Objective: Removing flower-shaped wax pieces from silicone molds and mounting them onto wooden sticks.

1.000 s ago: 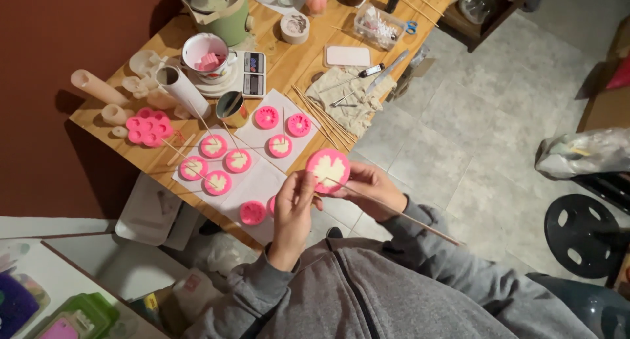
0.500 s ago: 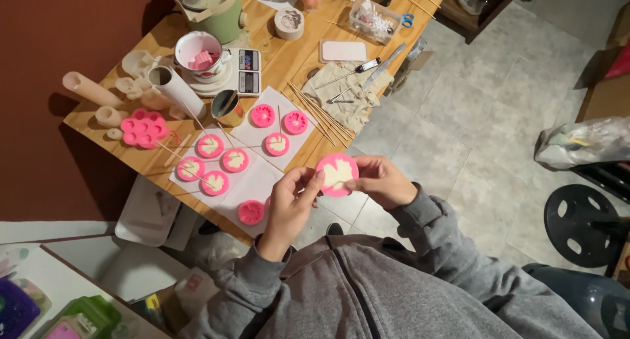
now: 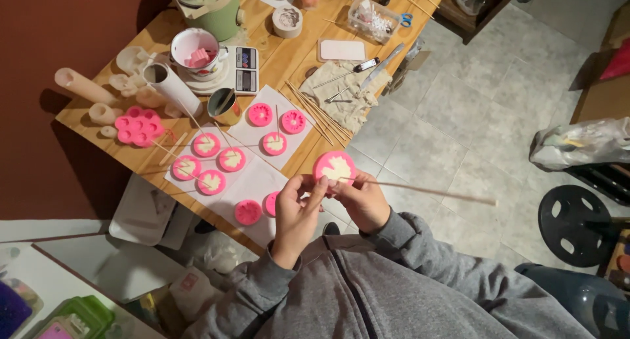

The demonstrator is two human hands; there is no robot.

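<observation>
A round pink mould [image 3: 334, 168] with pale wax in it is held up in front of the table edge. My left hand [image 3: 296, 211] grips its lower left rim with the fingertips. My right hand [image 3: 361, 200] holds its lower right side and also pinches a long thin wooden stick [image 3: 426, 191] that points out to the right over the floor. On white paper sheets [image 3: 252, 181] on the wooden table [image 3: 275, 63] lie several more small round pink moulds [image 3: 231, 159], some with sticks across them.
At the table's left are a pink multi-cavity mould [image 3: 138, 126], cream candles [image 3: 82, 85] and a paper roll [image 3: 169, 86]. A cup on a small scale [image 3: 197, 50], a green pot [image 3: 203, 4], a tape roll [image 3: 287, 21] and a cloth [image 3: 344, 93] stand further back. Grey tiled floor lies to the right.
Both hands have kept the round mould, shifting slightly; the thin stick now juts out to the right from my right hand.
</observation>
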